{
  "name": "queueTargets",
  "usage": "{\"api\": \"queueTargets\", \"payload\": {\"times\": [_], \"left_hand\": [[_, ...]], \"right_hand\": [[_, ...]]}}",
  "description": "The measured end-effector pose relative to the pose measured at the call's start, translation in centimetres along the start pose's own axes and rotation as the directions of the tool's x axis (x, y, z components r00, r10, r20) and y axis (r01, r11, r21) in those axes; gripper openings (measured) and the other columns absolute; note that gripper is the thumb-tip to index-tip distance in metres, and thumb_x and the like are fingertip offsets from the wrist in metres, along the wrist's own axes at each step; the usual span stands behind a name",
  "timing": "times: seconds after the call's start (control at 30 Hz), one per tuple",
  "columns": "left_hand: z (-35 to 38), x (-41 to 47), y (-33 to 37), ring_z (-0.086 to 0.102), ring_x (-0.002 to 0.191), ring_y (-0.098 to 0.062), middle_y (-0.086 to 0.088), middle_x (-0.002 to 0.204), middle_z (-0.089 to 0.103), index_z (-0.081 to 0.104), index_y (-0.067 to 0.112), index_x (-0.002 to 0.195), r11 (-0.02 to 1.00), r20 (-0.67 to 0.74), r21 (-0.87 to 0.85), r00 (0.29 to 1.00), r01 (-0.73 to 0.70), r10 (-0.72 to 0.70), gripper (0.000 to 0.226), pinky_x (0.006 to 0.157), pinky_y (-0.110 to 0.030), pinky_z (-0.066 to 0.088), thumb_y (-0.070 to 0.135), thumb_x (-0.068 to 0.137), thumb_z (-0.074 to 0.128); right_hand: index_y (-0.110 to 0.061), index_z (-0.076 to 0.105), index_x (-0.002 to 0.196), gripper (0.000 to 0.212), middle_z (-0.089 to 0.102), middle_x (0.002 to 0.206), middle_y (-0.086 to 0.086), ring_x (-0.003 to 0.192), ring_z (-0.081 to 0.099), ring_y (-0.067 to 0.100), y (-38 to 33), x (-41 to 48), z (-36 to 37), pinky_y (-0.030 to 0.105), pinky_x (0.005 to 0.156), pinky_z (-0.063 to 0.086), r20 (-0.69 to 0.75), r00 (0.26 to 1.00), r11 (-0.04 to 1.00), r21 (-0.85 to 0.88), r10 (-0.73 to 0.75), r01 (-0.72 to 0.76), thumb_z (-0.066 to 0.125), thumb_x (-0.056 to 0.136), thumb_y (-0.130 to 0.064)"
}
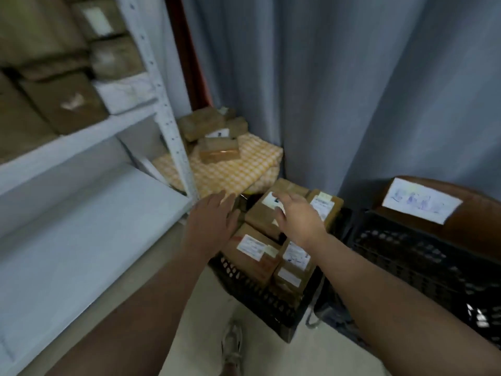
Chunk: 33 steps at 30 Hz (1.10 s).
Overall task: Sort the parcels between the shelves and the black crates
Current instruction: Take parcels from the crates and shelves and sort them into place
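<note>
both hands are open and hold nothing, the left hand [214,218] and right hand [295,215] over the top box [267,213] in the black crate [260,291], which looks stiff, light and smooth with tape, so grab its two sides.

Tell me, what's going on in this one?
A person reaches both hands toward a black crate on the floor that is packed with brown labelled parcels. The left hand and right hand are open with fingers spread and hold nothing. The right one is over the top parcel, but whether it touches is unclear. White shelves to the left hold more parcels on the upper level, and a second crate stands to the right.
</note>
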<state>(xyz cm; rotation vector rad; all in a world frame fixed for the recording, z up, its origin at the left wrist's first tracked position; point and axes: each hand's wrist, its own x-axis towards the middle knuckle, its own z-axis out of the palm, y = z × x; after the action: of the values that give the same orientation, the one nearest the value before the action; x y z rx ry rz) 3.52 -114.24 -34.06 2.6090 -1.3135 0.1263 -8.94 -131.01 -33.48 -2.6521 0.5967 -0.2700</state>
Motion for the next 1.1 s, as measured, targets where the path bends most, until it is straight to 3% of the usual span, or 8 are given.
{"api": "queueTargets", "payload": {"times": [0.13, 0.27, 0.47, 0.67, 0.77, 0.93, 1.03, 1.1], "left_hand": [[-7.2, -2.5, -3.4, 0.06, 0.112, -0.037, -0.018, 0.127, 0.06, 0.06, 0.011, 0.127, 0.988, -0.16, 0.071, 0.979, 0.138, -0.126, 0.054, 0.091, -0.046, 0.048, 0.045, 0.094, 0.036], [-13.5, -4.3, -7.4, 0.035, 0.136, -0.029, -0.009, 0.15, 0.037, 0.037, 0.019, 0.145, 0.953, -0.285, 0.077, 0.923, 0.293, -0.261, 0.053, 0.109, -0.041, 0.03, 0.043, 0.098, 0.039], [-21.2, -8.1, -14.6, 0.03, 0.138, -0.028, -0.009, 0.153, 0.031, 0.034, 0.02, 0.147, 0.92, -0.446, 0.04, 0.831, 0.39, -0.333, 0.055, 0.112, -0.04, 0.028, 0.039, 0.097, 0.046], [-25.3, -12.0, -23.9, 0.046, 0.125, -0.039, -0.022, 0.139, 0.046, 0.05, 0.008, 0.135, 0.872, -0.58, 0.093, 0.738, 0.481, -0.345, 0.051, 0.104, -0.045, 0.037, 0.03, 0.089, 0.056], [-26.2, -13.1, -28.6, 0.046, 0.121, -0.044, -0.027, 0.136, 0.046, 0.053, 0.004, 0.131, 0.851, -0.607, 0.076, 0.701, 0.52, -0.375, 0.051, 0.101, -0.048, 0.039, 0.023, 0.085, 0.064], [-26.8, -13.1, -33.7, 0.035, 0.131, -0.043, -0.025, 0.148, 0.031, 0.043, 0.007, 0.14, 0.849, -0.601, 0.031, 0.689, 0.527, -0.406, 0.063, 0.107, -0.048, 0.033, 0.023, 0.084, 0.068], [-28.0, -12.7, -36.2, 0.029, 0.135, -0.039, -0.021, 0.153, 0.022, 0.032, 0.021, 0.148, 0.832, -0.589, -0.011, 0.669, 0.554, -0.453, 0.063, 0.108, -0.044, 0.03, 0.033, 0.091, 0.058], [-28.5, -12.6, -38.0, 0.04, 0.128, -0.035, -0.017, 0.148, 0.034, 0.026, 0.032, 0.149, 0.807, -0.517, -0.064, 0.672, 0.587, -0.53, 0.057, 0.099, -0.04, 0.037, 0.043, 0.096, 0.046]], "right_hand": [[-0.012, 0.045, 0.139, 0.042, 0.046, 0.142, 0.008, 0.127, 0.044, 0.026, -7.4, 2.7, -1.9, 0.036, 0.102, 0.038, -0.073, 0.973, 0.975, 0.018, -0.22, 0.222, 0.045, 0.099, -0.023], [-0.011, 0.054, 0.131, 0.038, 0.056, 0.131, 0.009, 0.119, 0.051, 0.027, -14.9, 4.8, -3.8, 0.037, 0.099, 0.04, -0.196, 0.906, 0.917, 0.062, -0.376, 0.394, 0.052, 0.094, -0.024], [-0.017, 0.059, 0.128, 0.036, 0.041, 0.147, 0.004, 0.131, 0.041, 0.022, -24.9, 7.7, -5.0, 0.034, 0.105, 0.034, -0.288, 0.807, 0.819, 0.111, -0.516, 0.563, 0.055, 0.092, -0.02], [-0.015, 0.055, 0.131, 0.041, 0.036, 0.149, 0.005, 0.127, 0.045, 0.025, -35.5, 10.1, -0.4, 0.033, 0.101, 0.041, -0.333, 0.747, 0.715, 0.239, -0.575, 0.657, 0.055, 0.09, -0.013], [-0.015, 0.053, 0.132, 0.043, 0.037, 0.148, 0.006, 0.134, 0.037, 0.021, -40.6, 11.3, 2.1, 0.031, 0.101, 0.038, -0.319, 0.702, 0.659, 0.246, -0.637, 0.71, 0.055, 0.089, -0.013], [-0.015, 0.053, 0.131, 0.045, 0.04, 0.146, 0.006, 0.133, 0.039, 0.022, -46.4, 12.9, 4.7, 0.041, 0.102, 0.042, -0.338, 0.686, 0.631, 0.27, -0.645, 0.727, 0.054, 0.087, -0.016], [-0.014, 0.05, 0.135, 0.046, 0.04, 0.145, 0.006, 0.134, 0.038, 0.022, -49.5, 14.4, 5.3, 0.04, 0.107, 0.036, -0.348, 0.699, 0.635, 0.296, -0.624, 0.714, 0.055, 0.089, -0.014], [-0.014, 0.043, 0.14, 0.05, 0.04, 0.146, 0.005, 0.134, 0.037, 0.02, -51.5, 15.3, 5.8, 0.037, 0.11, 0.033, -0.346, 0.715, 0.627, 0.344, -0.607, 0.699, 0.053, 0.091, -0.017]]}}
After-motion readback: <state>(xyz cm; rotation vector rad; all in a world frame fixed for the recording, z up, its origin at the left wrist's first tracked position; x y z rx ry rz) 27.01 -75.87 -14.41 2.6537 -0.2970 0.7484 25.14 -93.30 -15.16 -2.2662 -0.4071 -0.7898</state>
